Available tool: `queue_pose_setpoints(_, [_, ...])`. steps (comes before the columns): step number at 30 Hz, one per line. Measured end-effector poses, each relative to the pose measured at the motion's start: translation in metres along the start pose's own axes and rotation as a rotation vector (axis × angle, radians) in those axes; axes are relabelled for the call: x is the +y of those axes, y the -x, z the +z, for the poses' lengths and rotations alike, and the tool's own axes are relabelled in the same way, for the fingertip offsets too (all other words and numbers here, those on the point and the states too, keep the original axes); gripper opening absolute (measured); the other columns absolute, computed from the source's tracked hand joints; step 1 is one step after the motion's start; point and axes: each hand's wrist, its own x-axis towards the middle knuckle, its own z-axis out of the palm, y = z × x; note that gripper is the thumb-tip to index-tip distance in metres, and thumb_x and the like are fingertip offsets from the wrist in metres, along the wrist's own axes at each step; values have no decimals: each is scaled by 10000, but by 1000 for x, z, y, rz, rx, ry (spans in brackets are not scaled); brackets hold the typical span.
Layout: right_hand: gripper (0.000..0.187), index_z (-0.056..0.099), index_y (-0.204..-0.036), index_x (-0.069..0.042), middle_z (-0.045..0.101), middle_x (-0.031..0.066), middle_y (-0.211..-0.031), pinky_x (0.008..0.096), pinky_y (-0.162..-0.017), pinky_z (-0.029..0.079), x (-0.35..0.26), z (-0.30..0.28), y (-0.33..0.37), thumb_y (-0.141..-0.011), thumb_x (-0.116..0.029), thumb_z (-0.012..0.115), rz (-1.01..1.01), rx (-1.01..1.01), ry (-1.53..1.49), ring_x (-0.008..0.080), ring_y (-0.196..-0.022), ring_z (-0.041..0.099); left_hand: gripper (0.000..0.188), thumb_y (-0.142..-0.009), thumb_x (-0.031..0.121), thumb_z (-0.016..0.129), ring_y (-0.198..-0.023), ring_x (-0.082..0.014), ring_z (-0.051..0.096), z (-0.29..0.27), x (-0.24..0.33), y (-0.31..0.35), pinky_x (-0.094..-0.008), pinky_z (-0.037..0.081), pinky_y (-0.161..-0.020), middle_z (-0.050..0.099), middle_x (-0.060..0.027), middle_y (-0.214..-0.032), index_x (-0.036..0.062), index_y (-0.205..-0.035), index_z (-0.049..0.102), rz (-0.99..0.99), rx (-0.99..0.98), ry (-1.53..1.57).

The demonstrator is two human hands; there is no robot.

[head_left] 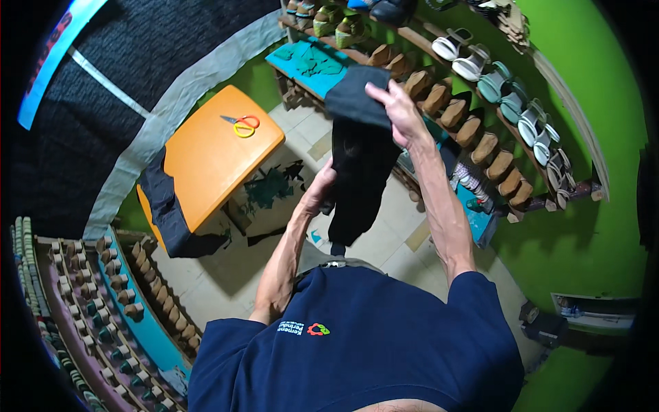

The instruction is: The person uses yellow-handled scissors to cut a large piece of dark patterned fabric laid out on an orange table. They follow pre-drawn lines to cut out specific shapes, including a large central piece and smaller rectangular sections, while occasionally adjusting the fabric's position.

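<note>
A large piece of black sheet material (360, 99) hangs in front of me, its upper part folded over and showing a greyer face. My right hand (401, 113) grips it at the upper right, thumb and finger lying over the folded part. At the left edge, lower down, my left hand (322, 184) is closed on the same sheet; some of its fingers are hidden. Scissors (241, 126) with orange and yellow handles lie on the orange table (213, 158) to the left. Another black piece of material (165, 196) drapes over that table's near left corner.
Racks of sandals (504, 89) and brown wooden shoe lasts (470, 130) line the green wall at the right. A teal board (309, 65) with dark scraps is at the back. More shelves of shoe parts (103, 323) stand at lower left. Scraps (271, 189) lie on the tiled floor.
</note>
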Motion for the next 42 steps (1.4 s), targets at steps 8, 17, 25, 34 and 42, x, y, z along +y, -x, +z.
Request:
queue_pose_setpoints(8, [429, 565, -1333, 21, 648, 121, -1277, 325, -989, 520, -33, -25, 45, -1014, -262, 615, 114, 73, 13, 172, -1144, 643, 333, -949, 160, 706, -1052, -90, 625, -34, 7, -78, -303, 498, -948, 735, -17, -1069, 0, -1239, 669, -149, 36, -477])
queue_pose_setpoints(17, [568, 538, -1335, 76, 614, 157, -1350, 295, -1062, 441, -32, -40, -10, -910, -244, 735, 6, 449, 188, 185, -1258, 570, 948, -916, 783, 483, -1345, -348, 529, -11, -23, -57, -510, 444, -1119, 540, -171, -1481, 51, -1517, 436, -496, -97, 519])
queue_pose_setpoints(25, [368, 629, -1217, 3, 697, 88, -1135, 335, -931, 497, 80, -101, -135, -904, -157, 739, -125, 589, 322, 198, -1025, 640, 288, -795, 95, 858, -869, -124, 691, -128, 10, 84, -259, 537, -801, 751, -24, -964, -19, -1035, 746, -655, -205, 10])
queue_pose_setpoints(34, [236, 649, -1060, -91, 679, 11, -874, 249, -472, 427, 180, 10, -275, -871, -106, 788, -48, 485, 276, 117, -621, 588, 376, -789, 40, 830, -979, -176, 715, -332, 112, 271, -320, 550, -934, 755, -66, -1065, -29, -1141, 717, -526, 464, 24])
queue_pose_setpoints(42, [410, 614, -1166, -91, 698, 45, -1005, 294, -528, 455, 232, 146, -352, -827, -139, 839, 170, 385, 346, 149, -745, 657, 391, -930, 152, 745, -1039, -130, 694, -424, 155, 330, -299, 581, -863, 703, -48, -1177, 76, -1279, 585, 4, 974, 114])
